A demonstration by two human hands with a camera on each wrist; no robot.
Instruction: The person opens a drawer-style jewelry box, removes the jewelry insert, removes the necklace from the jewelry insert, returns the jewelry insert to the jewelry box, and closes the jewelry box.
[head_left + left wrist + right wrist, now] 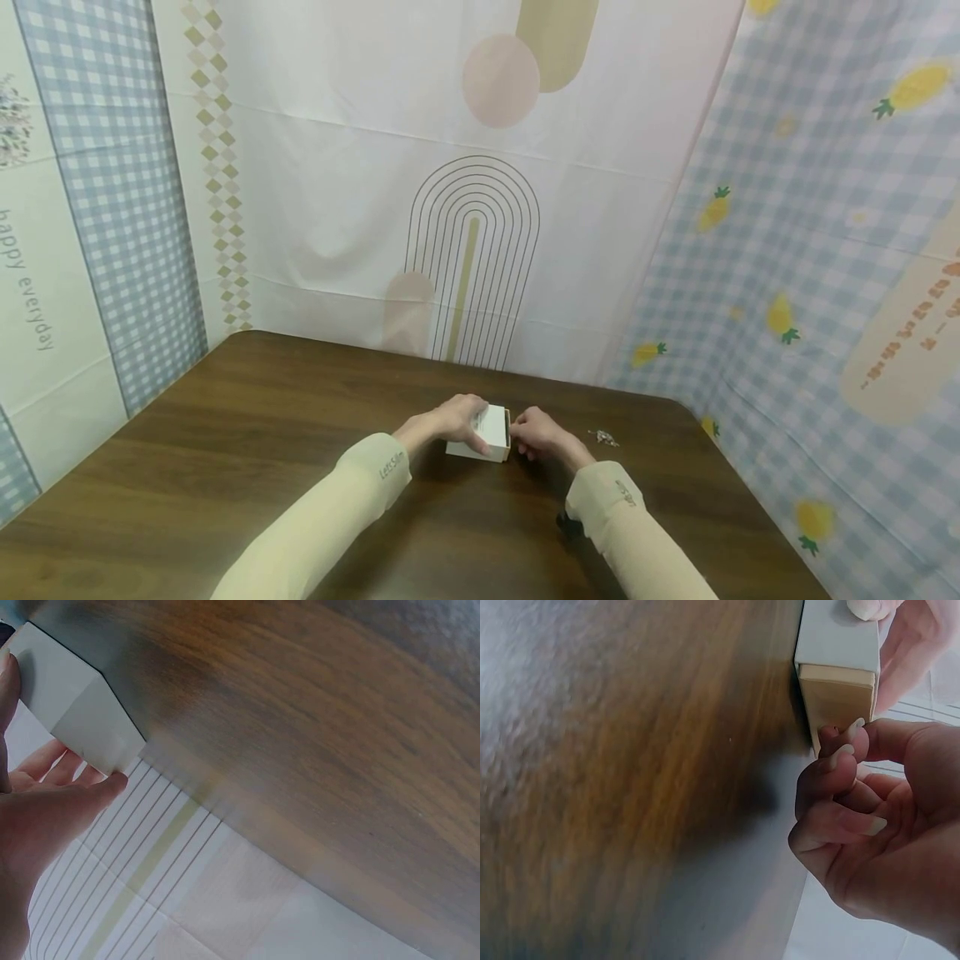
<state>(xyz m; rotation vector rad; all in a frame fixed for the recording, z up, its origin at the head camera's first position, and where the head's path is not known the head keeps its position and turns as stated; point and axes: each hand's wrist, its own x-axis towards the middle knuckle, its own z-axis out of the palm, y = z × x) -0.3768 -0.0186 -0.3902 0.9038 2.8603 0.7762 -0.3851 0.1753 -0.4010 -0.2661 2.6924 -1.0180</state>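
Note:
A small white box (491,427) lies on the brown table, its right end facing my right hand. My left hand (457,419) grips the box from its left side, thumb on the near side and fingers across the far side. In the right wrist view, a tan inner drawer (838,696) protrudes a little from the white outer sleeve (836,637). The curled thumb and fingertips of my right hand (877,817) pinch at the drawer's outer end. Those fingers partly hide what lies between them. The box's contents are out of sight.
A small cluster of shiny metallic pieces (603,437) lies on the table (300,400) to the right of my right hand. A dark object (570,527) shows partly beneath the right sleeve. Patterned curtains (337,183) hang behind the table's far edge and along both sides.

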